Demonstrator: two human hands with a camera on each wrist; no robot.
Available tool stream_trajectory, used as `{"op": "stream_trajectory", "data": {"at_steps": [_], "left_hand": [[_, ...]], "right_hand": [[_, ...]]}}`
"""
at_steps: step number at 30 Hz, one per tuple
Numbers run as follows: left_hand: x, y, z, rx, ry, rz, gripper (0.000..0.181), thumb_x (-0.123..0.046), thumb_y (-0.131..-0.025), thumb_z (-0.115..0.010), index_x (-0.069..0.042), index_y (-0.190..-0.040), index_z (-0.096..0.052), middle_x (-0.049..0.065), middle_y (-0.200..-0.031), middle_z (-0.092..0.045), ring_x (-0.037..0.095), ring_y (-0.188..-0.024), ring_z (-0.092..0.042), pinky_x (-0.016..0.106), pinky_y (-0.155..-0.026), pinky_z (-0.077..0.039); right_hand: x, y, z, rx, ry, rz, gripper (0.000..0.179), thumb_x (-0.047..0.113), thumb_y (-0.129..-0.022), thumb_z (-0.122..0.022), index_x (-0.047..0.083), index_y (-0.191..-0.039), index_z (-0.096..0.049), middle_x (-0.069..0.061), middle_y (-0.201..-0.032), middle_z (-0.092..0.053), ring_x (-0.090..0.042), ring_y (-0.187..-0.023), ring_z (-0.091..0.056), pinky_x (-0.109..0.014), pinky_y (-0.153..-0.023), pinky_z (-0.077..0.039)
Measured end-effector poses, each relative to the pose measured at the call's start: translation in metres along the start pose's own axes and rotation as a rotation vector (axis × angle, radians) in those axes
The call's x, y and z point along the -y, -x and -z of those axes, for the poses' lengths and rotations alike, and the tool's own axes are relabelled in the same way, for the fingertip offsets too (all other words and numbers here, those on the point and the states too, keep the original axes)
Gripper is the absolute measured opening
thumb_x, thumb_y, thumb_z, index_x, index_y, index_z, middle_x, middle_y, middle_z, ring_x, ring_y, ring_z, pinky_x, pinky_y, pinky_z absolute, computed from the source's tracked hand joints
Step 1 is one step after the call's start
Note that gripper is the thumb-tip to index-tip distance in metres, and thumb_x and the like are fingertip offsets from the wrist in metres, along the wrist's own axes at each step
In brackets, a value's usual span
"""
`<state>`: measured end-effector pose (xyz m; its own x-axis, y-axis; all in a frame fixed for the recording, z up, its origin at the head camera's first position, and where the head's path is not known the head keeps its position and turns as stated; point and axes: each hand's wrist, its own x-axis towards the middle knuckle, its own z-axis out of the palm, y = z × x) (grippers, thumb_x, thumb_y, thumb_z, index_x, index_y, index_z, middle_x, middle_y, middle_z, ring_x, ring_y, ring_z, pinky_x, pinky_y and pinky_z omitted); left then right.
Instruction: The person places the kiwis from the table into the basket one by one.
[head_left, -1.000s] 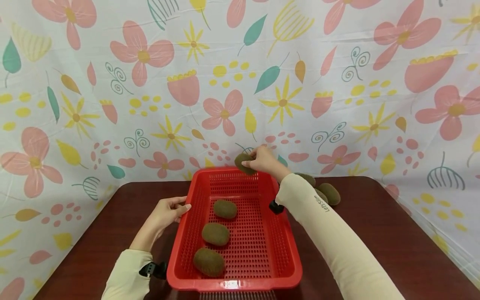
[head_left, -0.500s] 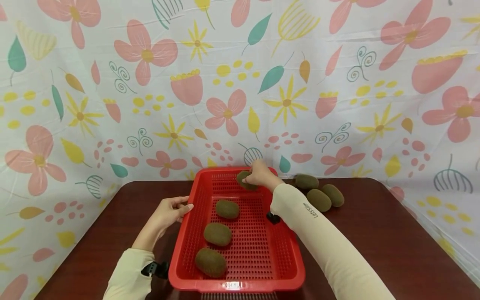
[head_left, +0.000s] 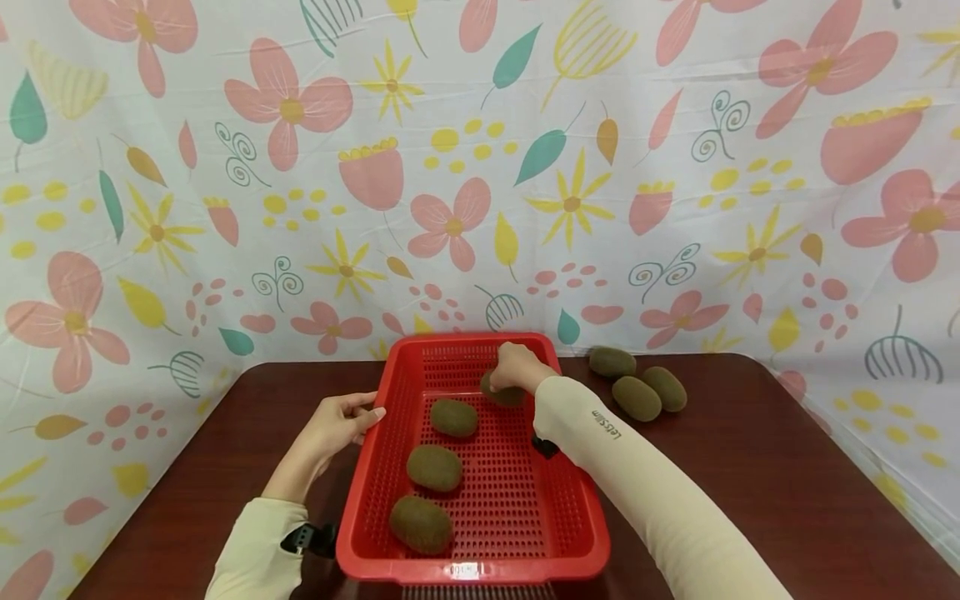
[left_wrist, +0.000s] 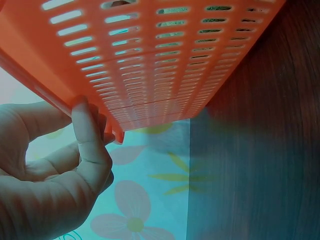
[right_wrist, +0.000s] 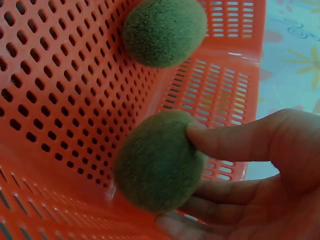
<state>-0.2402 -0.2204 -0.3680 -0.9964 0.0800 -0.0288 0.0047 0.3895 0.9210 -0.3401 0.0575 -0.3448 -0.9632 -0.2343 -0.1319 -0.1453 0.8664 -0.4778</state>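
Note:
A red plastic basket [head_left: 472, 570] with slotted walls stands on the dark wooden table. Its left rim is pinched by my left hand [head_left: 341, 427], thumb on top and fingers beneath, as the left wrist view [left_wrist: 75, 150] also shows. Inside the basket's far right part, my right hand [head_left: 517, 368] holds a brown fuzzy kiwi [right_wrist: 159, 162] between thumb and fingers, low over the perforated floor. Three more kiwis lie in a column along the basket's left side: a far one [head_left: 453, 418], a middle one [head_left: 435, 468] and a near one [head_left: 421, 525].
Right of the basket, three kiwis lie grouped on the table: one at the back [head_left: 612, 362], one in front [head_left: 637, 398] and one to the right [head_left: 665, 388]. A flower-printed cloth [head_left: 450, 167] hangs right behind the table [head_left: 750, 467].
My right hand has come from above the basket's far rim down inside it, carrying the kiwi. My left hand keeps its grip on the left rim.

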Motion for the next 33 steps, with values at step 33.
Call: {"op": "stream_trajectory", "data": {"at_steps": [33], "left_hand": [[0.000, 0.001, 0.000, 0.006, 0.010, 0.018, 0.047, -0.015, -0.096, -0.061, 0.003, -0.137, -0.050, 0.011, -0.085, -0.061, 0.021, -0.070, -0.065, 0.038, -0.070, -0.057]], "right_hand": [[-0.002, -0.003, 0.005, -0.020, 0.116, 0.012, 0.014, -0.002, -0.077, -0.065, 0.004, -0.076, -0.053, -0.006, -0.064, -0.046, -0.018, -0.058, -0.044, -0.027, -0.053, -0.039]]}}
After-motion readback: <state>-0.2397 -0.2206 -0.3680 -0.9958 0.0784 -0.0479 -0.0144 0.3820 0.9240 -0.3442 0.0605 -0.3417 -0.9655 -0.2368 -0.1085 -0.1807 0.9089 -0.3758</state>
